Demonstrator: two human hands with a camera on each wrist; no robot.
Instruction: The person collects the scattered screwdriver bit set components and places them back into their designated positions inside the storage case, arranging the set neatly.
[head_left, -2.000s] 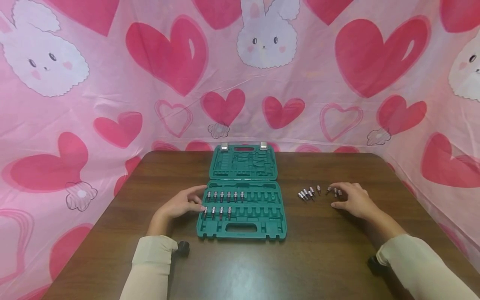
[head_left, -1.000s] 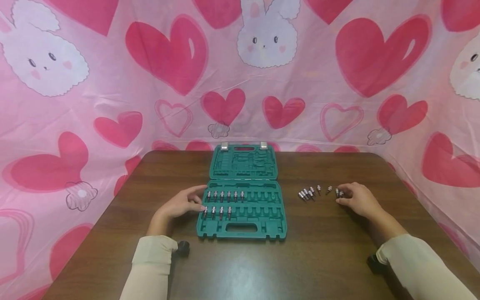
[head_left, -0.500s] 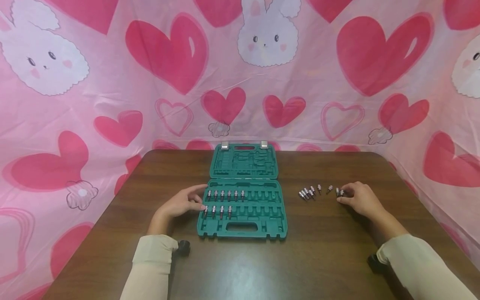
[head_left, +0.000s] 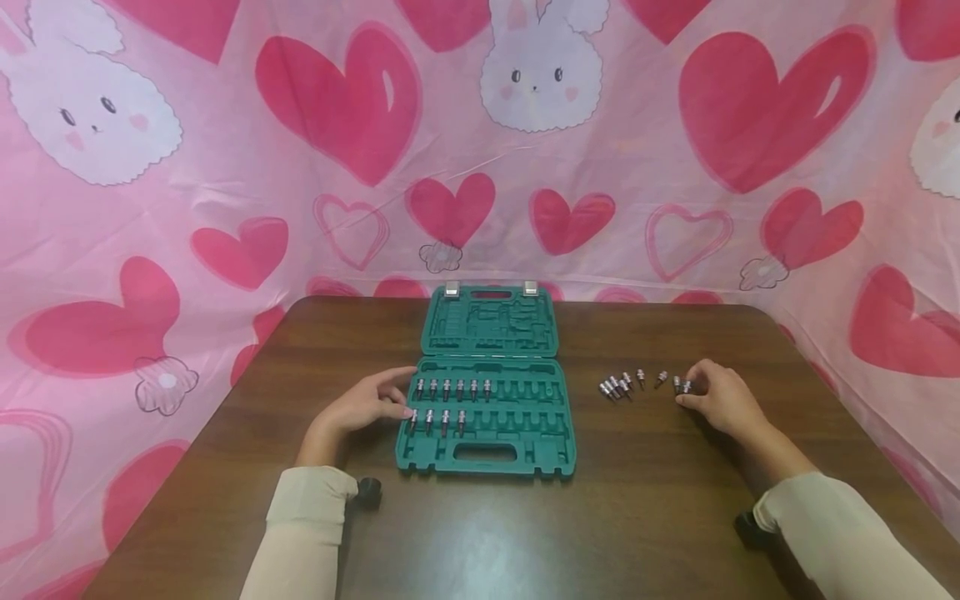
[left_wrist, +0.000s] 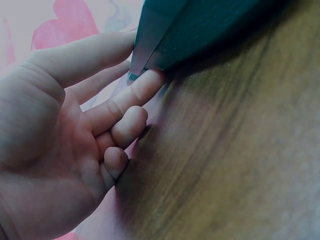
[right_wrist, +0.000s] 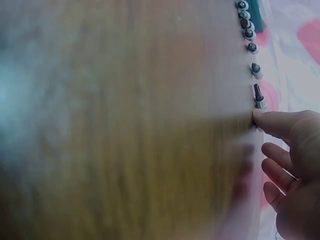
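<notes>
The green tool case [head_left: 487, 454] lies unfolded, with two rows of silver bit sockets [head_left: 446, 389] in its near half. My left hand [head_left: 360, 408] rests at the case's left side, thumb on the rim and fingers against the edge. In the left wrist view, the left hand's fingers [left_wrist: 115, 105] are loosely bent beside the case wall [left_wrist: 200, 35]. Right of the case, my right hand [head_left: 720, 400] pinches a bit socket [head_left: 686, 388] between thumb and index finger. In the right wrist view the thumb [right_wrist: 280, 122] mostly hides it; another bit socket [right_wrist: 259, 97] stands close by.
Several loose bit sockets [head_left: 615, 387] stand or lean together right of the case, with single ones [head_left: 662, 378] nearer the right hand. All rest on a brown wooden table [head_left: 487, 542]. A pink heart-patterned cloth [head_left: 450, 150] hangs behind the table and at both sides.
My right hand has moved rightward, away from one loose bit socket, to another at the right end, with its fingers closing on it. The left hand and case stay in place.
</notes>
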